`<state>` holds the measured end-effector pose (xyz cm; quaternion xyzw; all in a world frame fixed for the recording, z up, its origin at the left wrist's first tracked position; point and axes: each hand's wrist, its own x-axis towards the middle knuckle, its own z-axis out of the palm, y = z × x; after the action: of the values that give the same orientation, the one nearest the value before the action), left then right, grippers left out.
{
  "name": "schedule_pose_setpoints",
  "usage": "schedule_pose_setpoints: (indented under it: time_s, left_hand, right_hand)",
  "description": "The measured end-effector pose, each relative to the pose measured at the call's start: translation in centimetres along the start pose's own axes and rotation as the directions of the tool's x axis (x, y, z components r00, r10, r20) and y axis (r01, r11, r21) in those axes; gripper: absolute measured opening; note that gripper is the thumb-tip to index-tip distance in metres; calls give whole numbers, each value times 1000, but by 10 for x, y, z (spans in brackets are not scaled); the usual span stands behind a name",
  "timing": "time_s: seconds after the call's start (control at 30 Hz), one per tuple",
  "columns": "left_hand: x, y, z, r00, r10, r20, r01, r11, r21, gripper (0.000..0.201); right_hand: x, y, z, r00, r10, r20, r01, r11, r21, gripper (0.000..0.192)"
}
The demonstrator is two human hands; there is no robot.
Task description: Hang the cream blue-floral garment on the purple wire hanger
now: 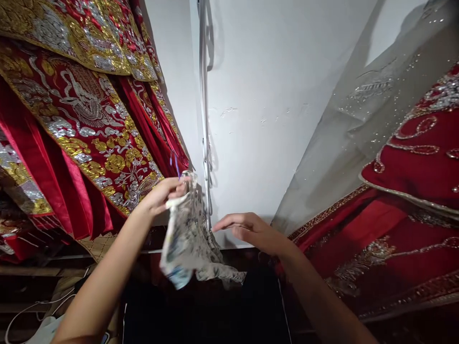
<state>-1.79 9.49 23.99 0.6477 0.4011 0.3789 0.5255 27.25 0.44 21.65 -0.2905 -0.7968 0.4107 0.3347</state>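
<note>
The left hand (pixel 163 193) was raised in front of the white wall (pixel 265 119), its grip pinched on the top edge of a small patterned cloth (pixel 190 239). The fingertips (pixel 181 186) were pressed together over the cloth's upper hem. The cloth hung down from that grip, pale with a fine printed pattern, its lower part bunched and trailing to the right. The cloth was blurred in the picture, so the pattern could not be read in detail.

The right hand (pixel 251 229) was held just beside the cloth at mid-height, palm down, fingers extended and spread slightly, holding nothing. Whether its fingertips touched the fabric could not be told.

To the left hung red garments (pixel 82 110) heavily embroidered in gold and silver, with pleated red satin below them. A short purple tag (pixel 175 165) showed at the edge of these garments, just above the left hand. To the right hung another red garment (pixel 412 157) with silver beading, partly under a clear plastic cover (pixel 358 119). A thin white conduit (pixel 205 119) ran down the wall behind the cloth. White cables (pixel 32 310) lay at lower left, near the left forearm. The area beneath the hands was dark and could not be made out.
</note>
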Motion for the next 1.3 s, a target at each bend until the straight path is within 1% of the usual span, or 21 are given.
schedule_pose_setpoints:
  time_s: [0.07, 0.13, 0.23, 0.3, 0.37, 0.4, 0.47, 0.53, 0.6, 0.67, 0.73, 0.77, 0.83, 0.93, 1.0, 1.03, 1.1, 1.2, 1.23, 1.27, 1.3]
  left_hand:
    - [-33, 2, -4, 989, -60, 134, 19, 958, 285, 31]
    - [-62, 10, -4, 986, -3, 169, -88, 843, 530, 25]
    - [-80, 29, 0, 969, 107, 221, -233, 687, 688, 27]
    - [-72, 41, 5, 960, 193, 202, -279, 608, 743, 32]
    - [-52, 49, 10, 929, 349, 121, -304, 534, 789, 34]
    - [-39, 51, 13, 897, 436, 78, -316, 506, 802, 33]
    - [-13, 52, 20, 819, 573, 32, -358, 467, 808, 30]
    - [6, 52, 28, 743, 669, 22, -409, 427, 806, 27]
    - [16, 53, 34, 678, 735, 11, -441, 394, 807, 25]
    - [16, 53, 37, 619, 784, -42, -438, 389, 810, 22]
    - [9, 46, 36, 556, 816, -158, -382, 419, 824, 19]
    - [5, 39, 35, 517, 823, -235, -333, 446, 831, 19]
    - [-6, 14, 35, 429, 809, -401, -221, 524, 822, 28]
    - [-24, -44, 50, 312, 707, -635, -104, 690, 717, 50]
    - [-34, -85, 69, 281, 611, -740, -40, 778, 627, 59]
    - [-36, -104, 79, 281, 564, -776, -12, 811, 585, 63]
    - [-36, -133, 97, 372, 450, -812, -1, 875, 485, 59]
    - [-25, -156, 109, 621, 242, -745, -37, 959, 281, 30]
    - [-21, -160, 109, 691, 184, -699, -45, 976, 212, 29]
    - [-19, -162, 109, 741, 140, -657, -52, 987, 151, 34]
    - [-18, -164, 109, 769, 111, -629, -60, 993, 101, 38]
  right_hand:
    - [-6, 5, -8, 997, 67, -37, -67, 998, 5, 36]
    - [-6, 14, -13, 987, 107, -119, -108, 994, -3, 39]
    - [-2, 31, -10, 967, 74, -245, -108, 986, -131, 62]
    - [0, 42, -5, 964, 54, -261, -103, 979, -178, 60]
    - [-2, 50, -3, 970, 115, -216, -142, 984, -112, 40]
    - [-6, 53, -4, 966, 160, -204, -173, 984, -47, 33]
    - [-16, 55, -9, 940, 228, -256, -205, 972, 112, 36]
    - [-25, 55, -17, 889, 273, -366, -175, 944, 278, 37]
    - [-29, 53, -27, 824, 338, -455, -146, 902, 406, 37]
    - [-25, 53, -37, 753, 392, -528, -137, 879, 457, 41]
    - [-12, 54, -47, 720, 385, -577, -117, 888, 445, 44]
    - [-5, 55, -51, 729, 362, -581, -98, 895, 435, 44]
    - [10, 57, -56, 786, 307, -537, -55, 900, 433, 44]
    - [20, 58, -55, 871, 270, -410, -67, 892, 446, 42]
    - [17, 59, -51, 894, 283, -348, -118, 897, 427, 43]
    - [14, 60, -50, 894, 299, -333, -145, 897, 418, 43]
    - [6, 62, -48, 882, 335, -330, -185, 893, 411, 45]
    - [-4, 63, -46, 857, 356, -372, -203, 897, 392, 48]
    - [-7, 62, -44, 841, 348, -413, -195, 909, 370, 49]
    - [-10, 61, -39, 820, 332, -465, -184, 924, 336, 50]
    - [-14, 60, -33, 798, 308, -518, -174, 941, 291, 52]
